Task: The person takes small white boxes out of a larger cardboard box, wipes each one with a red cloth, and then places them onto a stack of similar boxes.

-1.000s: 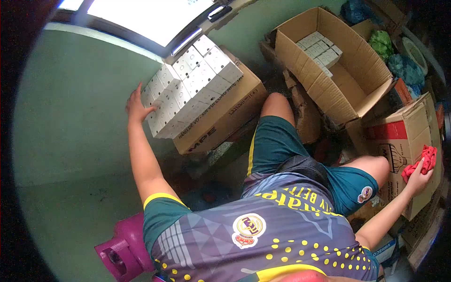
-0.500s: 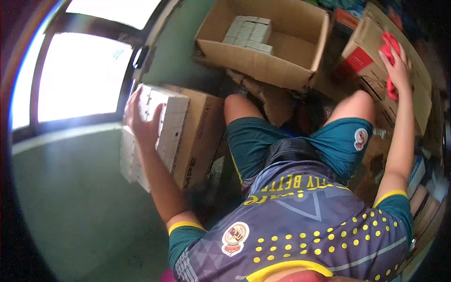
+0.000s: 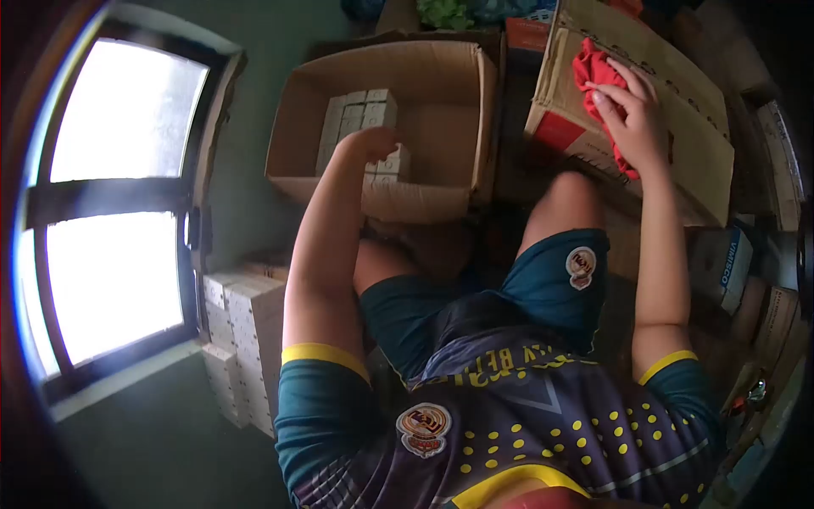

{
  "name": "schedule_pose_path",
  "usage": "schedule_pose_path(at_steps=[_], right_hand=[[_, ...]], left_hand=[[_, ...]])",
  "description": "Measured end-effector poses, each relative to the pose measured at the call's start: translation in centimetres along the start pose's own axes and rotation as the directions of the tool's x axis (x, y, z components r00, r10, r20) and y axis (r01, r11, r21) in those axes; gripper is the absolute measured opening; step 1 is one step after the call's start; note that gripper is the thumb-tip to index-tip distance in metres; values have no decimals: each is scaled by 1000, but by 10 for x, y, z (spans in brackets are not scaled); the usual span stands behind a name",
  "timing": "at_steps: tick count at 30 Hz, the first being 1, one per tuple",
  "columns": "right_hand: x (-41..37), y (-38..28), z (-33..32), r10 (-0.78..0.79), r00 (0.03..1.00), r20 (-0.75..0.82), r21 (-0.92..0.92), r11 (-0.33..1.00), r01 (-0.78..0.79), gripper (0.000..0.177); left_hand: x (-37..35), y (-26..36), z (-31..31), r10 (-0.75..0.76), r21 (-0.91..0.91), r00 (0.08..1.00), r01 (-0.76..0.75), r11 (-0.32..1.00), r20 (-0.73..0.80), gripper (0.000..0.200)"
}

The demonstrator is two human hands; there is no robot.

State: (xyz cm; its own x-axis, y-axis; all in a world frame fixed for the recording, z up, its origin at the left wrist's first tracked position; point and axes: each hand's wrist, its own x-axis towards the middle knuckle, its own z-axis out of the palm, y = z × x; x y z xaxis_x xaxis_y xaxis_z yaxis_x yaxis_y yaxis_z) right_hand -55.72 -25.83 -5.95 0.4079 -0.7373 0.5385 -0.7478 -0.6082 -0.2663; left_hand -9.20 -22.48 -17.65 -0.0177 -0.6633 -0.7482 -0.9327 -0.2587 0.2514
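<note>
My left hand (image 3: 371, 146) reaches into the open cardboard box (image 3: 432, 202), its fingers curled down on a small white box (image 3: 395, 161). Part of that grip is hidden behind the wrist. Beside it, more small white boxes (image 3: 356, 110) stand in rows along the box's left side. My right hand (image 3: 632, 110) presses a crumpled red cloth (image 3: 591, 69) against the top of a closed brown carton (image 3: 687, 127), fingers bent over the cloth.
Stacked white boxes (image 3: 246, 339) stand by the wall at left, below a bright window (image 3: 119, 280). A blue-and-white VIMISCO box (image 3: 733, 267) lies at right among other cartons. My knees are between the open box and the closed carton.
My left hand has moved from the white stack by the window into the open cardboard box, and its spread fingers have curled. My right hand stays on the red cloth. The view has shifted.
</note>
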Motion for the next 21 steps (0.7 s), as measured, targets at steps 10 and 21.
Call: schedule_pose_path(at_steps=[10, 21], right_hand=[[13, -8, -8, 198, 980, 27, 185, 962, -200, 23], [19, 0, 4, 171, 985, -9, 275, 948, -162, 19]], left_hand=[[120, -54, 39, -379, 453, 923, 312, 835, 62, 75], [70, -11, 50, -362, 435, 904, 428, 792, -230, 73]])
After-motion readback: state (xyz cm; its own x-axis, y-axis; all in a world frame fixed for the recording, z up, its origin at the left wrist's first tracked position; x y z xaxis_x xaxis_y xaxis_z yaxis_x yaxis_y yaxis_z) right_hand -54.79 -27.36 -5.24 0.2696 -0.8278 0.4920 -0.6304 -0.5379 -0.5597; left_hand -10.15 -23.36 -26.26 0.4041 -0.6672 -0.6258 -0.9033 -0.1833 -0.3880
